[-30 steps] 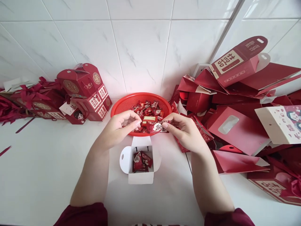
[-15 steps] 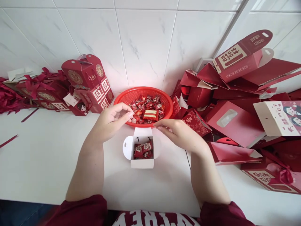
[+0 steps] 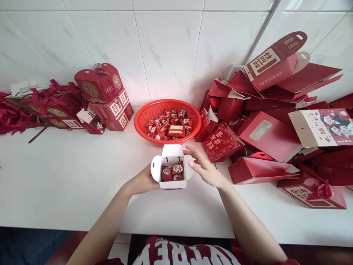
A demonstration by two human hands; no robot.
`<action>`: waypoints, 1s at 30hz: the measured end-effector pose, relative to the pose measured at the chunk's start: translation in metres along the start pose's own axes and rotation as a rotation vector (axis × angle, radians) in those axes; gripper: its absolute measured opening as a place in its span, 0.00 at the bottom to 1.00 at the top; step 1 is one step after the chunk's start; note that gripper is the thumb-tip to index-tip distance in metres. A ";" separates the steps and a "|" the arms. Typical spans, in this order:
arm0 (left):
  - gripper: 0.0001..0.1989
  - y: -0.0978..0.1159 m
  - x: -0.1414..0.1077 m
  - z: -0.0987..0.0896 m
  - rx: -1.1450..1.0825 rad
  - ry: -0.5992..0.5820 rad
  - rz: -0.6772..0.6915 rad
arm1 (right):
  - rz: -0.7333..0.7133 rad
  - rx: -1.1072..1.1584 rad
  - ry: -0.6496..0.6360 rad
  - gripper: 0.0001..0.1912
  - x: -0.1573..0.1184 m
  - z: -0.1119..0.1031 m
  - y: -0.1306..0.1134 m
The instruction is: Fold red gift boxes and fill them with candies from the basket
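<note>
A small candy box [image 3: 173, 185], white inside with its flaps spread outward, stands upright in front of me. Several red-wrapped candies [image 3: 172, 172] lie inside it. My left hand [image 3: 143, 180] grips the box from its left side, the fingertips hidden behind the box and its round flap. On the other side, my right hand [image 3: 205, 167] has its thumb and fingers apart around the right flap's edge. Whether it touches that flap I cannot tell. Just behind the box sits a red plastic basket [image 3: 140, 127] with many wrapped candies and one larger cream-and-red packet [image 3: 176, 130].
Stacked red gift boxes [image 3: 110, 99] stand at the left by the tiled wall, beside boxes with ribbon bows [image 3: 46, 95]. A heap of red cartons [image 3: 267, 136], some folded open, covers the right side. A ribbon strip [image 3: 37, 135] lies on the white table [image 3: 68, 176].
My hands have come back from the basket to the box. The left hand has taken hold of it, and the right has moved beside its right flap. The box appears slightly raised and shifted right.
</note>
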State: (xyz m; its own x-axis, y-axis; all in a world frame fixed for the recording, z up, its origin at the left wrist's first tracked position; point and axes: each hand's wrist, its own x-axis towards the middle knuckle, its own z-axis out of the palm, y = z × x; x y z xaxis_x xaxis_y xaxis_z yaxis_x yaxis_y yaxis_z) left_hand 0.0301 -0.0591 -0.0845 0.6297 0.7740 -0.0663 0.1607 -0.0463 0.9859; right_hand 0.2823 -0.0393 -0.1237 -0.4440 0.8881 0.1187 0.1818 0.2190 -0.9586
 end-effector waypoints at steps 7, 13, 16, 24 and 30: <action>0.47 -0.030 0.024 0.012 0.079 0.085 0.111 | -0.028 0.324 0.163 0.26 -0.012 -0.012 0.014; 0.45 -0.063 0.040 0.014 -0.047 0.117 0.111 | -0.139 0.159 0.087 0.23 -0.014 -0.010 0.020; 0.47 -0.074 0.041 0.020 -0.038 0.159 0.150 | -0.194 0.101 0.043 0.29 -0.014 -0.011 0.021; 0.42 -0.095 0.046 0.007 0.364 0.150 0.415 | -0.168 0.109 0.012 0.23 -0.015 -0.013 0.020; 0.46 -0.093 0.045 -0.003 0.547 0.133 0.407 | -0.210 0.040 0.111 0.24 -0.014 0.002 0.025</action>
State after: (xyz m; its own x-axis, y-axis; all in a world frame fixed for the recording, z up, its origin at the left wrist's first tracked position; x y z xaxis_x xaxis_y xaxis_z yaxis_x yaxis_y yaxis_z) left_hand 0.0413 -0.0183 -0.1791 0.6286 0.6963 0.3464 0.3134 -0.6344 0.7066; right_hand 0.2914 -0.0471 -0.1493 -0.3685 0.8644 0.3421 0.0600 0.3894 -0.9191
